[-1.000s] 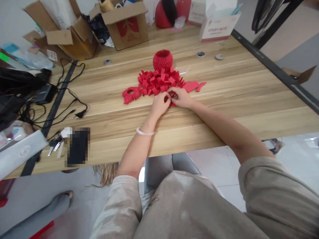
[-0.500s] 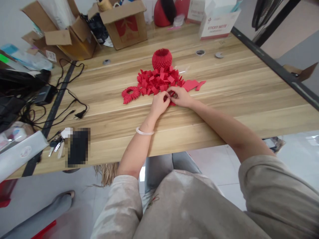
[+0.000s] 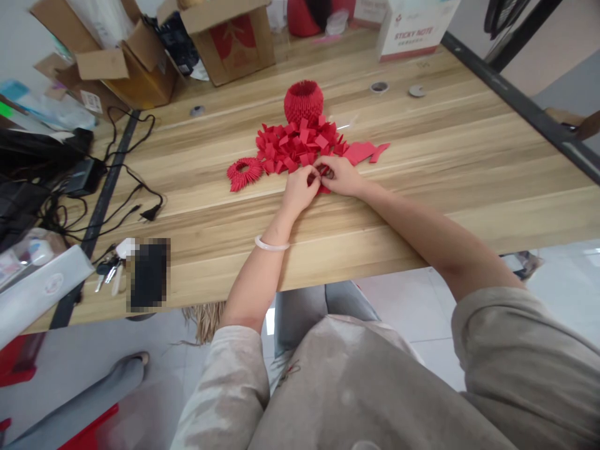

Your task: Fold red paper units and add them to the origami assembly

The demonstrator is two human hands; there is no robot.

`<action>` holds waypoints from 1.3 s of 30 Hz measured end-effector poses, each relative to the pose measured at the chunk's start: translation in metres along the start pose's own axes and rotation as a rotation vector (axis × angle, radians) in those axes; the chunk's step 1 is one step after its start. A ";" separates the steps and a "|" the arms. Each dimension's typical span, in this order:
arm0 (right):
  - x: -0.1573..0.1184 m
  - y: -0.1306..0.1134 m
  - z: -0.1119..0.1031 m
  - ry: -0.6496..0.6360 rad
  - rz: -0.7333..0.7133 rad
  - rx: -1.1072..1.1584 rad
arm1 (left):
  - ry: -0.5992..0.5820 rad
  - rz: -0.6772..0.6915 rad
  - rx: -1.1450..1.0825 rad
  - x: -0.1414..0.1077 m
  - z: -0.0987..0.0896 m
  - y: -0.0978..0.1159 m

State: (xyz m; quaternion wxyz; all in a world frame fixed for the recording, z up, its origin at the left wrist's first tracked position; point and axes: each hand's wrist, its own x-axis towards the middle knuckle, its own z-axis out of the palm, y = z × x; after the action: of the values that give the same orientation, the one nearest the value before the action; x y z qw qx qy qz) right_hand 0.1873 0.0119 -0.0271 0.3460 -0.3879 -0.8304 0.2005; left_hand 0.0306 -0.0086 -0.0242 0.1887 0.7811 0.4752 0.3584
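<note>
My left hand and my right hand meet on the wooden table, fingertips pinched together on a small red paper piece between them. Just beyond them lies a pile of folded red paper pieces. A round red paper vase-like shape stands behind the pile. A red paper ring lies left of the pile, and flat red paper strips lie to its right.
Open cardboard boxes and a sticky-note box stand at the table's far side. Black cables and a plug trail at the left, near keys and a dark blurred object. A white box sits at the near left.
The hands stay together on the red piece with only small finger movement. The view has tilted slightly, shifting the scene up in the frame.
</note>
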 end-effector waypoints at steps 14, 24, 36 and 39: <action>0.001 0.002 0.001 -0.010 -0.004 0.004 | -0.010 0.000 -0.003 0.001 0.001 -0.003; 0.001 0.001 0.002 -0.023 -0.006 -0.028 | -0.027 -0.016 -0.023 0.001 0.001 -0.004; 0.002 0.004 0.004 -0.021 -0.017 -0.008 | -0.047 -0.031 -0.017 0.000 -0.002 -0.003; 0.002 0.002 0.004 -0.032 0.009 0.016 | -0.050 -0.032 -0.010 -0.001 -0.003 -0.001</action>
State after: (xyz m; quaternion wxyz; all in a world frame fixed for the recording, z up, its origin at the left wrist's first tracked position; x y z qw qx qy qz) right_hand 0.1847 0.0147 -0.0298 0.3350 -0.3856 -0.8324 0.2148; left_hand 0.0276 -0.0087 -0.0232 0.2099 0.7813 0.4809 0.3379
